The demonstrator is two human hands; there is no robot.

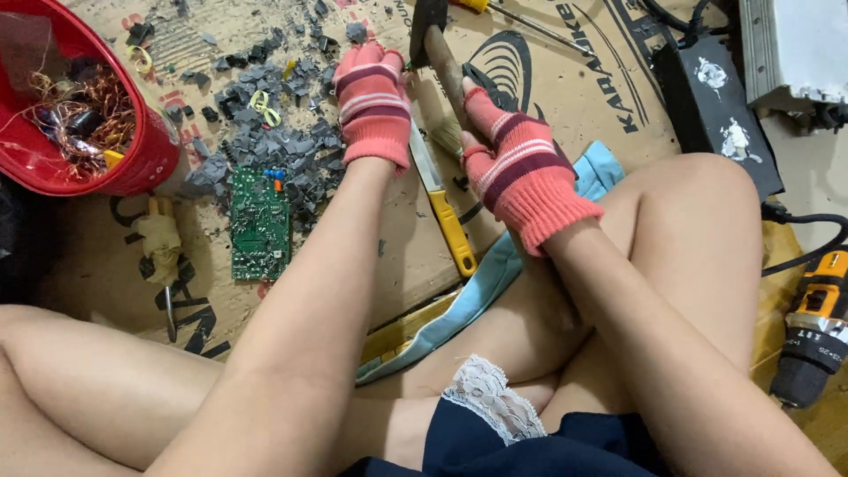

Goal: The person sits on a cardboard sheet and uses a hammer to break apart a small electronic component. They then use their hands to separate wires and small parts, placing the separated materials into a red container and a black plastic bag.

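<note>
— Head view: what have my hands got?

— My right hand (pixel 521 168), in a pink striped glove, is closed around the wooden handle of a hammer (pixel 439 49). The handle's long axis runs up and away from me, with the dark head at the top edge, partly cut off. My left hand (pixel 374 106) lies flat, fingers out, gripping nothing, just beside the handle on the cardboard (pixel 548 97).

— What's nearest?

— A yellow-handled knife (pixel 442 199) between the wrists; a green circuit board (pixel 260 223) left of my left hand. What's beneath the left palm is hidden.
</note>
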